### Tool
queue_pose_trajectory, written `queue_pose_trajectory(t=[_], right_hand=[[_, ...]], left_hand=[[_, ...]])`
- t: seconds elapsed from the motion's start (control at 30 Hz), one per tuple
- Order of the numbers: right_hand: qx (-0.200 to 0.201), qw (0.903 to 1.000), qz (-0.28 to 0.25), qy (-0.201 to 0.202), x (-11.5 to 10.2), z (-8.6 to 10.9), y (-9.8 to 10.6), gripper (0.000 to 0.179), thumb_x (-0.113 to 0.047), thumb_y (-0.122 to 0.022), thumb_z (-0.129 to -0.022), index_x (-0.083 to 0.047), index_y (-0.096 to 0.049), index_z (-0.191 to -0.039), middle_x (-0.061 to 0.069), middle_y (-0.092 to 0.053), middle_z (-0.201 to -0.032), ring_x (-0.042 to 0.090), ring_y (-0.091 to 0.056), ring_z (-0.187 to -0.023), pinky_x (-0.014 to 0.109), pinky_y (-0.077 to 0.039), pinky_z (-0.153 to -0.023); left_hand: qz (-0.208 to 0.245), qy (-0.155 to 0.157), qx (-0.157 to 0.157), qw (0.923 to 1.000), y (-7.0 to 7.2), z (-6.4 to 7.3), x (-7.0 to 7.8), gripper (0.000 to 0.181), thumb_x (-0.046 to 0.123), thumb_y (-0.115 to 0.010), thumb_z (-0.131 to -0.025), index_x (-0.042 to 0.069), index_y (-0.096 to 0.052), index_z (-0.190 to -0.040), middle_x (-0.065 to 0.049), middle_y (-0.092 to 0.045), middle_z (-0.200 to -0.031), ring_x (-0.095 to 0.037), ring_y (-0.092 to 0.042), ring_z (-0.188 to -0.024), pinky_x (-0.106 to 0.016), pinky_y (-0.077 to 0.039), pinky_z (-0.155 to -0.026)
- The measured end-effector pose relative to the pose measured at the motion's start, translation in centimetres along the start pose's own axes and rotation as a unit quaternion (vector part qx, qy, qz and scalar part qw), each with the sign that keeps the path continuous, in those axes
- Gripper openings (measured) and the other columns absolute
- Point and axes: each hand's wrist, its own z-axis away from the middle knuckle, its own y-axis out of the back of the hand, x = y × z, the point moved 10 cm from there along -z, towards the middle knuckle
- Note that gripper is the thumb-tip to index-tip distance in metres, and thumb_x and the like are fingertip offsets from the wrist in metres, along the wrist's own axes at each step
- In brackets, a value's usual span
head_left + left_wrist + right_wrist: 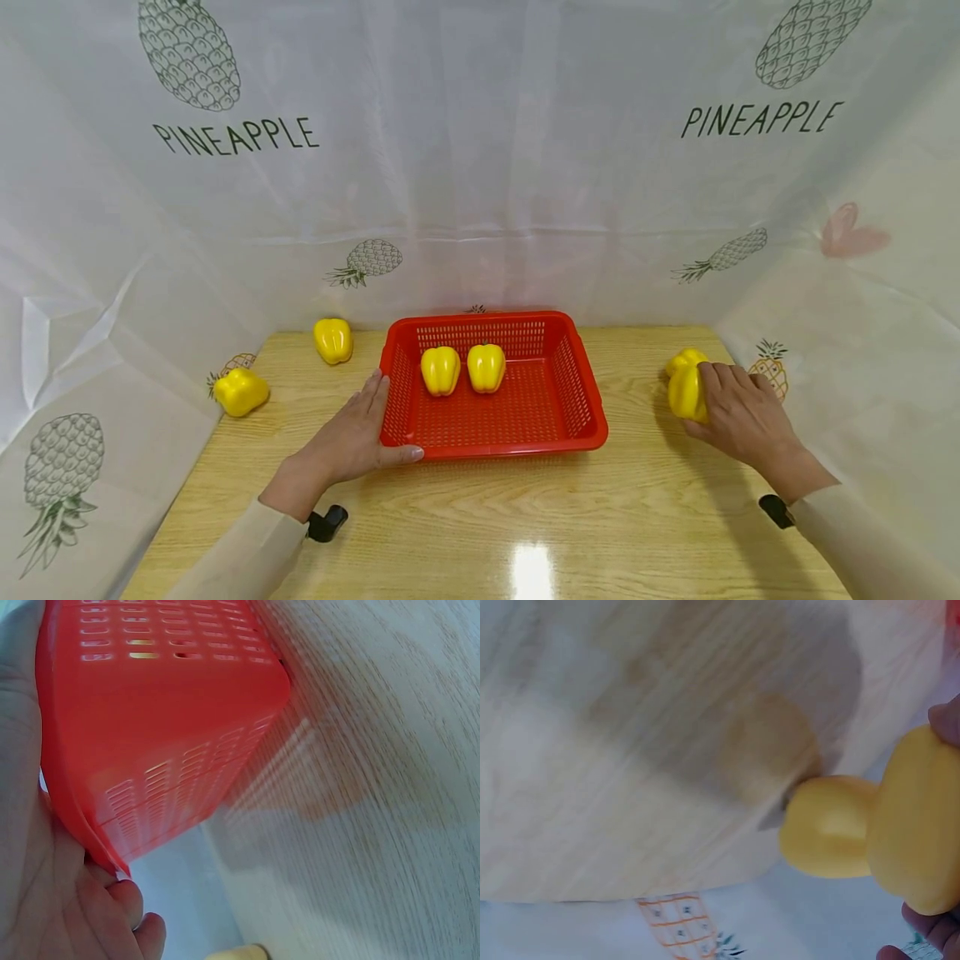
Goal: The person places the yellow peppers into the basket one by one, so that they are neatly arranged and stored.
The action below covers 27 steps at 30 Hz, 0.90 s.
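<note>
A red plastic basket (491, 451) with slotted walls stands mid-table. Two yellow bell peppers, one on the left (440, 371) and one beside it (486, 367), lie inside. My left hand (352, 433) grips the basket's near left corner, thumb along the front rim and fingers at the left rim. In the left wrist view the fingertips (129, 898) bend at the rim's edge. At the right, my right hand (738, 412) holds a yellow bell pepper (686, 393) by its side, apparently above the table. Just behind it is another bell pepper (684, 360), partly hidden.
Left of the basket, one yellow bell pepper (333, 341) lies near the back edge and another (241, 392) at the table's left edge. A white pineapple-print sheet (480, 183) hangs around the wooden table (450, 525) at the back and sides.
</note>
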Motion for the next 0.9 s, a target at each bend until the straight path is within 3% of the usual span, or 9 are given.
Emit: queue_pose_trajectory(t=[0.17,0.43,0.63,0.9], right_hand=[[0.027,0.9994,0.0,0.022,-0.8,-1.8,0.4,0.094,-0.075,-0.023,-0.099,0.01,-0.054,-0.123,0.027,-0.062,-0.102,0.045,-0.06,-0.089,0.055,-0.049,-0.063],[0.01,0.9993,-0.009,0.035,-1.9,-4.6,0.5,0.092,-0.074,-0.022,-0.097,0.008,-0.054,-0.124,0.025,-0.063,-0.104,0.044,-0.061,-0.092,0.053,-0.049,-0.065],[0.018,0.9983,-0.006,0.055,-2.9,-7.0,0.8,0.081,-0.065,-0.042,-0.091,0.008,-0.054,-0.123,0.024,-0.062,-0.102,0.043,-0.061,-0.092,0.05,-0.049,-0.064],[0.016,0.9971,-0.006,0.074,-4.2,-10.6,1.1,0.082,-0.061,-0.054,-0.086,0.009,-0.054,-0.129,0.025,-0.063,-0.109,0.044,-0.063,-0.096,0.052,-0.054,-0.071]], left_hand=[[0.0,0.004,-0.002,1.0,0.0,0.1,-0.1,0.139,0.089,-0.062,-0.08,-0.006,-0.009,-0.167,-0.025,-0.001,-0.176,-0.047,-0.017,-0.161,-0.062,-0.024,-0.128],[0.004,0.008,-0.004,1.0,0.1,0.1,0.0,0.139,0.089,-0.062,-0.079,-0.004,-0.009,-0.167,-0.024,0.0,-0.176,-0.048,-0.018,-0.16,-0.062,-0.024,-0.128],[0.009,0.007,-0.008,0.9999,0.1,0.2,0.1,0.139,0.089,-0.062,-0.08,-0.005,-0.008,-0.167,-0.024,0.0,-0.176,-0.048,-0.017,-0.161,-0.062,-0.023,-0.129],[0.004,0.005,-0.004,1.0,0.0,0.1,0.0,0.138,0.088,-0.062,-0.08,-0.005,-0.009,-0.167,-0.025,-0.002,-0.176,-0.046,-0.017,-0.161,-0.06,-0.022,-0.13]])
